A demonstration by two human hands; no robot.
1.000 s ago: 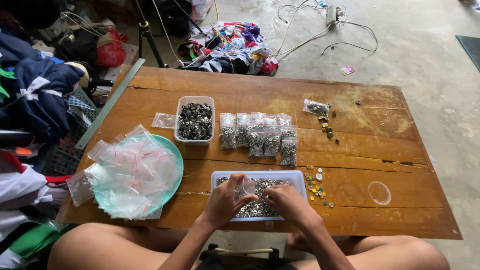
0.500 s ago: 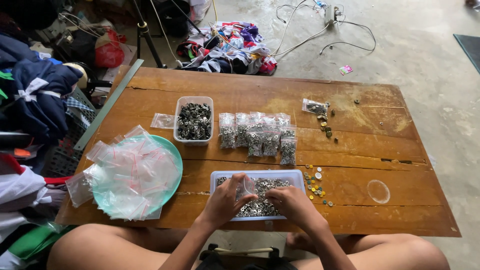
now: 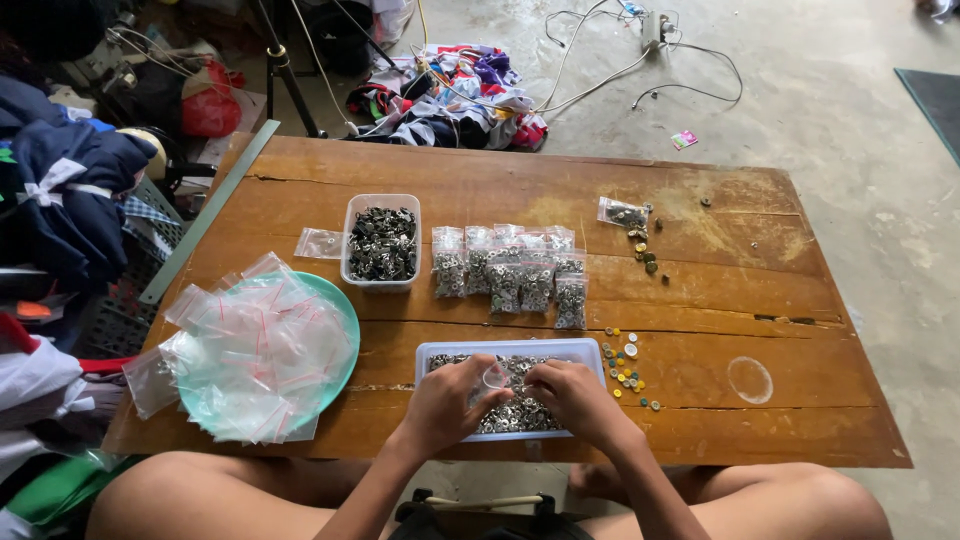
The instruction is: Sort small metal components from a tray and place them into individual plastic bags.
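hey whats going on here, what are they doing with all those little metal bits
A person sits at a low wooden table, both hands over a clear tray of small metal parts. The left hand holds a small clear zip bag open above the tray, and the right hand is at the parts beside it. A row of filled bags lies further back, next to a tub of darker metal pieces. A pile of empty zip bags sits on a green plate at the left.

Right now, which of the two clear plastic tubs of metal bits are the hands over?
The long rectangular tub at the near table edge: the left hand and right hand sit over it. The squarer tub stands farther back, untouched.
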